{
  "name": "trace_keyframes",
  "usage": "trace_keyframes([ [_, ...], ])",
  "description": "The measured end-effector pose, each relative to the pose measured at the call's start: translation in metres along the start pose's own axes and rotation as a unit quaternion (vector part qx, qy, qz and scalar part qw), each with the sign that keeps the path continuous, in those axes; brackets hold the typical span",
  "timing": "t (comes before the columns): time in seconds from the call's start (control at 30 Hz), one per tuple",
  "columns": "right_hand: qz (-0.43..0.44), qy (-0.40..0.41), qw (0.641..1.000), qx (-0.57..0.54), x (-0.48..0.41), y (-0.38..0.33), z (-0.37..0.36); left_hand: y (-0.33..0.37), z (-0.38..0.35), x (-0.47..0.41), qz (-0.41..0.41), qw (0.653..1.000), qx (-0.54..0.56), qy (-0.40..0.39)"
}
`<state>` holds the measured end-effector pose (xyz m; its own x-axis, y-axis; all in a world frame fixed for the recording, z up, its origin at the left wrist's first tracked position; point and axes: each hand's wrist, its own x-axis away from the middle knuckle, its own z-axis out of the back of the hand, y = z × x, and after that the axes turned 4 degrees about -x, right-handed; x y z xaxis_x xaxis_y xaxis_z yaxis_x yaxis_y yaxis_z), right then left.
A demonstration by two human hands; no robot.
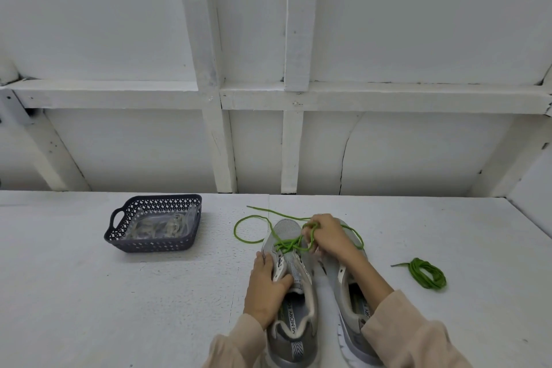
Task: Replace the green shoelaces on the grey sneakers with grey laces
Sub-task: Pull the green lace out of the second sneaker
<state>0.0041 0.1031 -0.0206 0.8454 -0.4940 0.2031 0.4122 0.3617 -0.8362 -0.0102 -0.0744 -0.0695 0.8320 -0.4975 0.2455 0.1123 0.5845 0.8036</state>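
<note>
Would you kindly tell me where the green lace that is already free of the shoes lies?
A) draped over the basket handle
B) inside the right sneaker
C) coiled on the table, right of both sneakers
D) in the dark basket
C: the coiled green lace lies on the table to the right of the right sneaker, while the basket holds only pale laces in a clear bag.

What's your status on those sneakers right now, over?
Left hand grips left sneaker, right hand holds green lace, partly unthreaded. Coiled green lace lies right. Grey laces wait in basket. Nothing blocking.
</note>
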Motion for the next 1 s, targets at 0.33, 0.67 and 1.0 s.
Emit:
trace_keyframes([
  [0.33, -0.008, -0.042, 0.997, 0.069, -0.001, 0.000, -0.009, 0.002, 0.001, 0.002, 0.007, 1.000, 0.004, -0.003],
  [0.67, -0.023, -0.079, 0.996, 0.031, 0.000, 0.008, -0.007, -0.001, -0.001, 0.000, -0.001, 1.000, 0.004, 0.007],
  [1.0, -0.042, -0.113, 0.991, 0.062, 0.004, -0.001, 0.002, 0.000, 0.000, 0.001, 0.000, 1.000, 0.024, 0.007],
])
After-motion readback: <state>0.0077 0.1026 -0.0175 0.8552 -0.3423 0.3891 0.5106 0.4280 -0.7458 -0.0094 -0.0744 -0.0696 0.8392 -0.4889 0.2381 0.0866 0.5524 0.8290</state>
